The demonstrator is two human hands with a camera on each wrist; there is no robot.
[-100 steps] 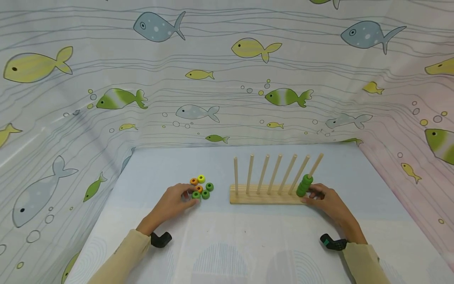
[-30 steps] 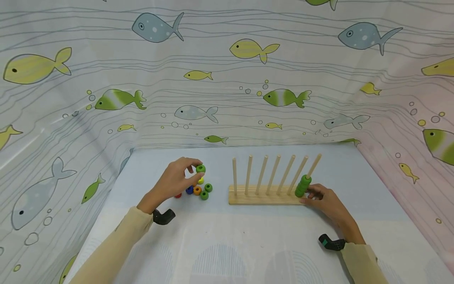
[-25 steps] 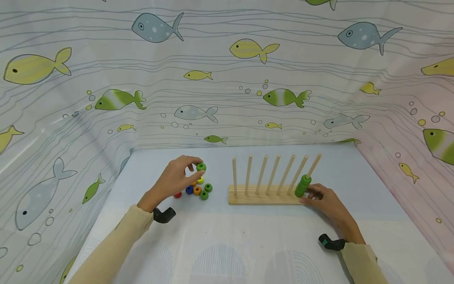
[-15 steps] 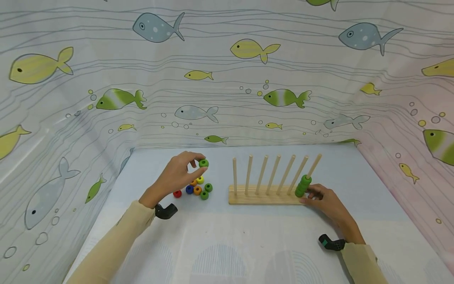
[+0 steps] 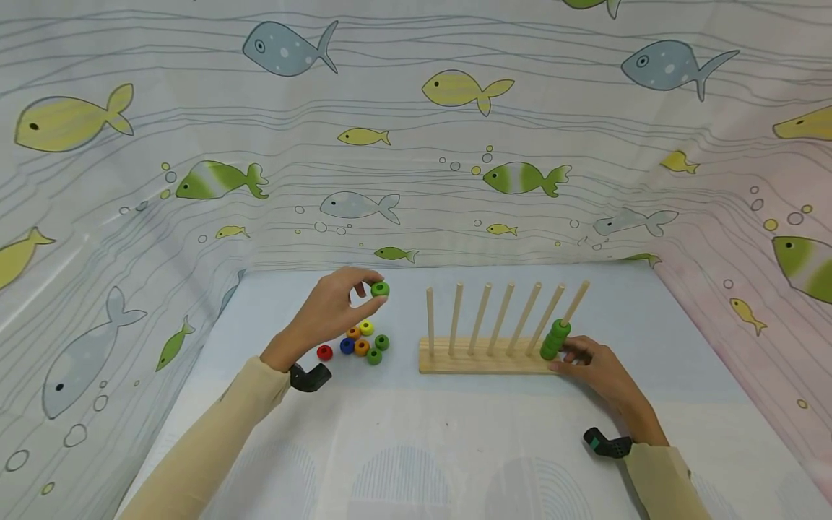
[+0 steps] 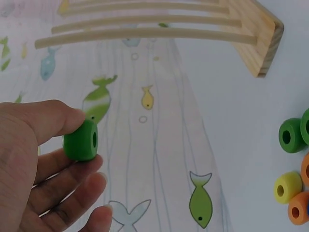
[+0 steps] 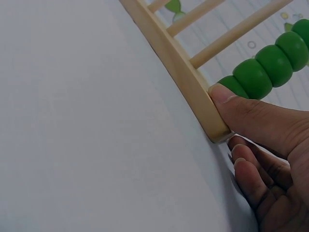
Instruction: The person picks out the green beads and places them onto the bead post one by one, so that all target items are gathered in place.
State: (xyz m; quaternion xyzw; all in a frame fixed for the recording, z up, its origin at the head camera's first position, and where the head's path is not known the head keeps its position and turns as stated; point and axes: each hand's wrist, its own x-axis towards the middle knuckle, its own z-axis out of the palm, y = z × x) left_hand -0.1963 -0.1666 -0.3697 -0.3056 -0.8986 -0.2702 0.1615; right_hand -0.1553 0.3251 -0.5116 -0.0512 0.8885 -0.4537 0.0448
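- While the left hand (image 5: 328, 310) pinches a green bead (image 6: 77, 144) between thumb and fingers, the right hand (image 5: 601, 368) grips one end of the wooden rack (image 5: 481, 366).
- Pinched bead: raised above the white table (image 5: 416, 419), well apart from every peg; its hole shows in the left wrist view.
- Left hand: thumb on one side of the bead, fingertips on the opposite side, other fingers spread below it.
- Right hand: thumb lies on the rack's base beside the lowest stacked bead, fingers curled by the base's end. Can't tell whether thumb touches that bead.
- Rack: base flat on table, seven pegs in a row, standing to the right of the loose beads.
- Green stack (image 5: 555, 339): several beads threaded on the rightmost peg, resting low; peg's upper part bare.
- Loose on table, below the left hand in head view: red bead (image 5: 325, 352) at far left, blue bead (image 5: 347, 346), two orange ones, yellow bead (image 5: 367, 328) at the back, two green ones nearest the rack.
- Both arms: beige sleeves (image 5: 214, 426), black wrist devices (image 5: 607, 443).
- Behind: fish-print sheet (image 5: 409, 43).
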